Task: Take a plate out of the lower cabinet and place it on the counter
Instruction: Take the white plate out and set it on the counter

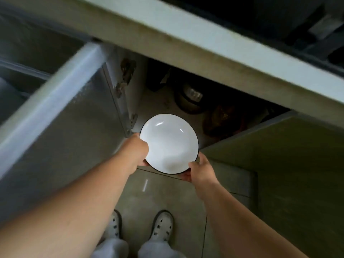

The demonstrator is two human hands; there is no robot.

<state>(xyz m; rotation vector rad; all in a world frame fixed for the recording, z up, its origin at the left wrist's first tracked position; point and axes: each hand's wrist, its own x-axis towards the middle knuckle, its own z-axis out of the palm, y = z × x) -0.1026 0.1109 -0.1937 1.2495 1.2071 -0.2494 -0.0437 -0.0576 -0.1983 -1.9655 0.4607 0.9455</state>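
A round white plate (168, 143) with a thin dark rim is held level in front of the open lower cabinet (167, 101), above the floor. My left hand (136, 149) grips its left edge, thumb on top. My right hand (200, 170) grips the near right edge, fingers underneath. The pale counter edge (204, 45) runs diagonally overhead, above the cabinet opening.
The left cabinet door (61, 112) stands swung open, with its hinges (126, 71) beside my left hand. The right door (279, 155) is open too. Dark pots and a bag (221, 120) sit deep in the cabinet. My shoes (162, 226) stand on the tiled floor.
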